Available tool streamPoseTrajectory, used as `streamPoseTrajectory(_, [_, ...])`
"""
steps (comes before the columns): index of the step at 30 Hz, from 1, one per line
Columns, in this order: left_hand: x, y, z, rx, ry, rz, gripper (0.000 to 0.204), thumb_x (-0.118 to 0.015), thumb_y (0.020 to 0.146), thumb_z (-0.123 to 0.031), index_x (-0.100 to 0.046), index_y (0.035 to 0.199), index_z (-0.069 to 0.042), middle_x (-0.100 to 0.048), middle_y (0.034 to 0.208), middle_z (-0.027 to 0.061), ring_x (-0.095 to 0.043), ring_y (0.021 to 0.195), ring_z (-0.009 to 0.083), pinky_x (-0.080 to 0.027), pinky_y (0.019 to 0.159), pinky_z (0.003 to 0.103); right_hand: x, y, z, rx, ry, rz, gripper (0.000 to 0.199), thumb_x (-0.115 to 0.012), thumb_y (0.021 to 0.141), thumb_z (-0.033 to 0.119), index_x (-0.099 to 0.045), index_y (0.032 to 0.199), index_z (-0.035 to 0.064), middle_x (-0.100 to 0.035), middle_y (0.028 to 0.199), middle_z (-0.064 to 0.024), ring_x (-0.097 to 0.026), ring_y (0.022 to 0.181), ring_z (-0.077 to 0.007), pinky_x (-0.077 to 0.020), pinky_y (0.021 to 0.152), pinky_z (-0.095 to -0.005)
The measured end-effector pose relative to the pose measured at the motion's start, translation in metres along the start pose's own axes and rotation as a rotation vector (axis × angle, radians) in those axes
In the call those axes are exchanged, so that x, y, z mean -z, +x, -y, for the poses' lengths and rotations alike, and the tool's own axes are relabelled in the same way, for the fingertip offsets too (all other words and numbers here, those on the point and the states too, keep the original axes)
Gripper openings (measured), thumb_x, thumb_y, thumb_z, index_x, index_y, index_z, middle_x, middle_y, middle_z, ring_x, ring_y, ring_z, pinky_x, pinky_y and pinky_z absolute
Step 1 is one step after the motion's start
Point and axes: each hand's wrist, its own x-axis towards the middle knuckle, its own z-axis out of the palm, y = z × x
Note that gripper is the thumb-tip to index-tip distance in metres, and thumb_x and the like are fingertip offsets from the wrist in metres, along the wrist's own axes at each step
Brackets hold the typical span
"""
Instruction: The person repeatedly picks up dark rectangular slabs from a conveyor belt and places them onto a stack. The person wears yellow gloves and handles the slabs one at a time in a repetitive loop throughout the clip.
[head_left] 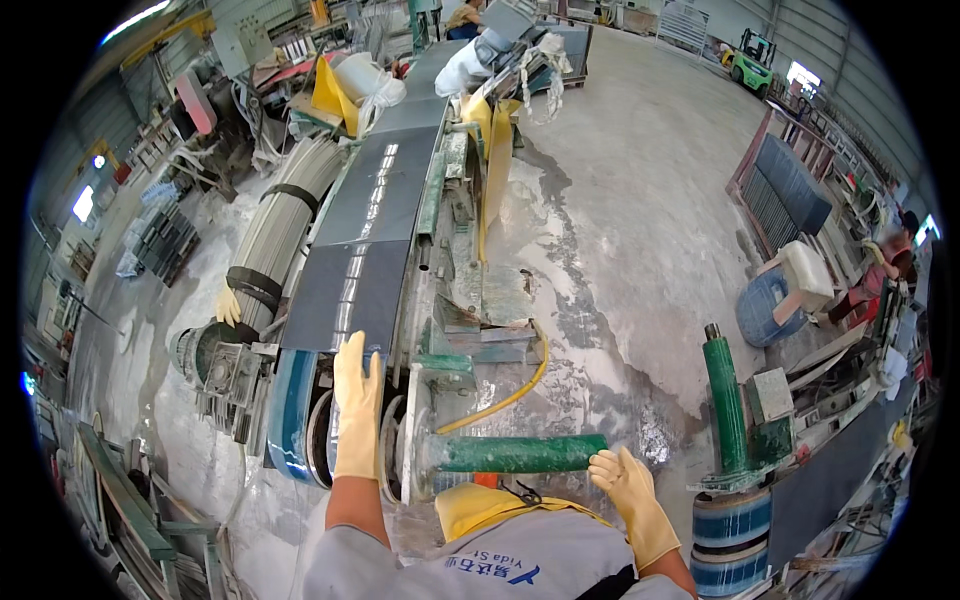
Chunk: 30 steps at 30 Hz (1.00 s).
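My left hand point(357, 405), in a cream rubber glove, reaches forward with its fingers stretched out and slightly apart. Its fingertips are at the near edge of a dark polished stone slab point(345, 290) lying on a roller line; whether they touch it I cannot tell. Blue belt point(293, 410) curves round the line's near end, left of that hand. My right hand point(632, 495), gloved alike, is beside the free end of a horizontal green cylinder point(525, 453). Its fingers are loosely bent and apart, with nothing visibly held; contact with the cylinder is unclear.
Further dark slabs point(385, 180) continue up the line toward a wrapped machine head point(490, 55). A motor point(225, 375) stands left, a yellow hose point(515, 400) right. Another green post point(725, 400) rises beside a second belt. A person point(880, 270) is at far right; a forklift point(752, 65) stands behind.
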Motion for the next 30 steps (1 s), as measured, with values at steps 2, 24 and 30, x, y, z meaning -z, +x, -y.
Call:
streamPoseTrajectory(2, [-0.021,0.031,0.016,-0.116,0.093,0.074,0.05,-0.071,0.094,-0.02,-0.059,0.14,-0.005,-0.061,0.141,0.0176,-0.054,0.131,0.0418,-0.038,0.115,0.05,-0.024,0.011,0.009,0.011,-0.029,-0.034,0.056,-0.049,0.109,0.039,-0.06,0.128,-0.0115,-0.073,0.116,-0.0228,-0.074,0.095,-0.0289,-0.0609,0.083,-0.0365])
streamPoseTrajectory(24, [-0.173,0.233,0.016,0.026,0.202,0.239,0.055,-0.062,0.098,-0.036,-0.055,0.143,-0.005,-0.052,0.151,0.0172,-0.044,0.143,0.0358,-0.031,0.12,0.049,-0.148,0.06,0.03,-0.05,-0.116,-0.187,0.05,-0.052,0.108,0.031,-0.058,0.13,-0.013,-0.071,0.119,-0.0245,-0.073,0.099,-0.03,-0.0601,0.086,-0.0378])
streamPoseTrajectory(30, [-0.152,0.193,0.028,-0.091,0.182,0.217,0.053,-0.062,0.097,-0.033,-0.055,0.143,-0.007,-0.051,0.151,0.0164,-0.044,0.142,0.0353,-0.032,0.12,0.048,-0.16,0.078,0.038,-0.055,-0.211,-0.08,0.048,-0.052,0.108,0.031,-0.059,0.13,-0.0117,-0.071,0.119,-0.0238,-0.073,0.099,-0.0313,-0.06,0.088,-0.0392])
